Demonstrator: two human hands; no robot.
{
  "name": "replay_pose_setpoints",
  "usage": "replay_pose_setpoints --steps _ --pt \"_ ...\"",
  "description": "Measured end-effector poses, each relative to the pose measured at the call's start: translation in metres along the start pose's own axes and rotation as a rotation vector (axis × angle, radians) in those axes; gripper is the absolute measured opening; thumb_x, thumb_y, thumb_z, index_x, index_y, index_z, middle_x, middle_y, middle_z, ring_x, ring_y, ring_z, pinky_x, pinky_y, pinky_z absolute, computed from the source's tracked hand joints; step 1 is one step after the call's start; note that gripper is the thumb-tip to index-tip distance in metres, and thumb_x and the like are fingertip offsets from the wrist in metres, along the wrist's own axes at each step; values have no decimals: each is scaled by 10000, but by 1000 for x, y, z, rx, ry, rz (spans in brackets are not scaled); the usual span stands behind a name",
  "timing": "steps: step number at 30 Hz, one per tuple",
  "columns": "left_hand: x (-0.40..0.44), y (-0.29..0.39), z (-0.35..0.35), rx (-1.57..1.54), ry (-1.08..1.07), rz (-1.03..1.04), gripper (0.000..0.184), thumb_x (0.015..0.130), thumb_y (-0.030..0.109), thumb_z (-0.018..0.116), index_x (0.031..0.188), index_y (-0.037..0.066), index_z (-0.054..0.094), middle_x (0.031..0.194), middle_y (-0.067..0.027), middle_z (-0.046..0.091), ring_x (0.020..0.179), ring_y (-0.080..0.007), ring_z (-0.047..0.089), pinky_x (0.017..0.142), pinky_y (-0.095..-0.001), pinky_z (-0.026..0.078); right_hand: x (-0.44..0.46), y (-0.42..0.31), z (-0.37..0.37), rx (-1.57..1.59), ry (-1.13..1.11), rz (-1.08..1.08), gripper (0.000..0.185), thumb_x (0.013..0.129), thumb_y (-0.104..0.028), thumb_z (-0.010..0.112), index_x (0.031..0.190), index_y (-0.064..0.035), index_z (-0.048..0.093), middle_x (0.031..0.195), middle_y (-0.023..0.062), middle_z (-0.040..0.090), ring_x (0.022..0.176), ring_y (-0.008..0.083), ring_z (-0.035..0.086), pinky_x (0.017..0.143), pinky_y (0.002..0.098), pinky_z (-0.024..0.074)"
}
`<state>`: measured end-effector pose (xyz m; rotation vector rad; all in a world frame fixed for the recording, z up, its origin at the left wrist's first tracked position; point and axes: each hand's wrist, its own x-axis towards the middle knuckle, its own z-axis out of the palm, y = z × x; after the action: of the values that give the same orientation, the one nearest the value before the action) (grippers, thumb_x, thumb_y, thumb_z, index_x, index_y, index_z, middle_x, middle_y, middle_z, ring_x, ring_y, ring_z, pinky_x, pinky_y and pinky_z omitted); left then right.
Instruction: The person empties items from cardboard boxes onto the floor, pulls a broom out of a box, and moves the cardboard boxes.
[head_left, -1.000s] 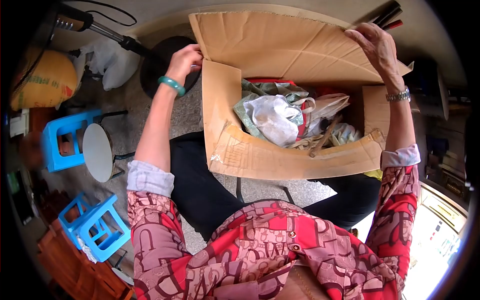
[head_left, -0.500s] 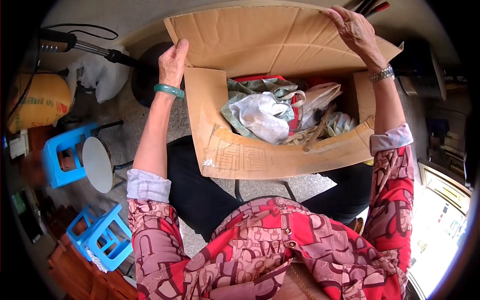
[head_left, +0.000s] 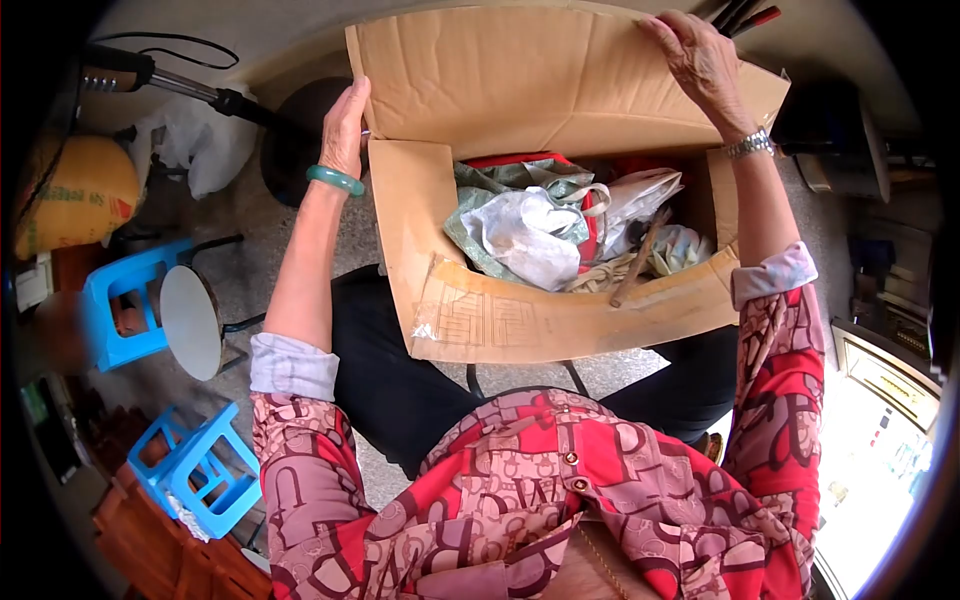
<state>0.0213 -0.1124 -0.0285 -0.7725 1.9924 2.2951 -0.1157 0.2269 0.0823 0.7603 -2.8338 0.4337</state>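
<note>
In front of me stands an open cardboard box [head_left: 560,325], its tall far flap [head_left: 480,70] raised. My left hand [head_left: 345,130], with a green bangle at the wrist, is closed at the left edge of that flap; some of its fingers are hidden. At the flap's top right edge, my right hand [head_left: 693,65] grips the cardboard, a metal watch [head_left: 750,144] on its wrist. Inside the box lie a white plastic bag [head_left: 525,230], a green patterned bag [head_left: 475,187], a brown stick [head_left: 640,262] and other bundled bags, partly covering something red.
Blue plastic stools [head_left: 125,305] and a round-topped stool [head_left: 190,322] stand at my left. Behind them is a yellow sack [head_left: 85,195] beside a white plastic bag [head_left: 205,145]. A dark pole [head_left: 215,100] slants toward the box's left side.
The far flap's left edge has shifted slightly right and its right corner slightly left and up. My right hand has moved a little left with it. The bags inside stay put.
</note>
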Motion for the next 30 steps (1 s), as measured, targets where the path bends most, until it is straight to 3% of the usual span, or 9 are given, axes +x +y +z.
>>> replay_pose_setpoints --steps 4,9,17,19,21,23,24,27,30 --pt "-5 2 7 -139 -159 83 628 886 508 431 1299 37 388 1258 -80 479 1124 -177 474 931 -303 386 -14 -15 2 -102 428 -181 145 729 -154 671 813 -48 618 775 117 567 777 306 548 688 377 437" --pt "-1 -2 4 -268 -271 -8 682 871 516 459 1327 23 343 1306 -99 443 1179 -195 433 972 -328 362 -9 -13 13 18 392 -154 133 721 -133 662 814 -49 618 763 114 573 763 295 553 710 374 432" --pt "20 -27 -9 106 -79 -87 686 820 563 509 1194 -12 507 1180 -113 546 1065 -189 511 918 -301 383 16 1 51 -111 -13 -82 292 818 -324 549 857 -35 561 843 171 591 850 361 548 770 460 388" --pt "27 -31 -21 303 -45 -70 660 817 561 512 1147 -9 546 1115 -120 576 1021 -189 526 895 -295 388 17 1 66 -186 -150 -55 317 794 -320 589 916 -29 557 840 152 599 846 338 556 799 458 386" --pt "29 -31 -25 501 -14 -53 637 813 558 514 1100 -7 584 1051 -127 606 978 -188 541 872 -288 393 16 48 125 -269 3 -277 471 880 -474 426 1125 -93 557 972 170 611 937 335 560 763 388 452" --pt "23 -27 -26 583 -6 -22 618 802 561 520 1043 0 616 990 -139 620 939 -187 549 852 -284 395 9 52 144 -137 -12 -300 426 893 -439 425 771 -111 668 855 112 579 748 336 586 689 392 445" --pt "22 -26 -26 585 -8 -27 618 802 561 520 1043 0 616 990 -139 620 939 -187 549 852 -284 395 8 54 150 -134 -16 -297 426 893 -439 425 771 -111 668 855 112 579 748 336 586 689 392 445" --pt "17 -25 -25 596 -26 -46 646 803 580 497 1062 0 613 1042 -160 609 974 -201 544 875 -302 387 9 54 156 98 -840 133 536 879 -508 360 1010 -63 627 1018 184 610 952 374 560 862 405 402" --pt "16 -21 -28 693 -43 -112 674 820 601 443 1102 9 598 1111 -184 585 1043 -241 530 912 -334 368 8 50 148 161 -768 60 557 865 -519 360 1080 -60 594 1040 199 602 950 372 562 855 410 402"
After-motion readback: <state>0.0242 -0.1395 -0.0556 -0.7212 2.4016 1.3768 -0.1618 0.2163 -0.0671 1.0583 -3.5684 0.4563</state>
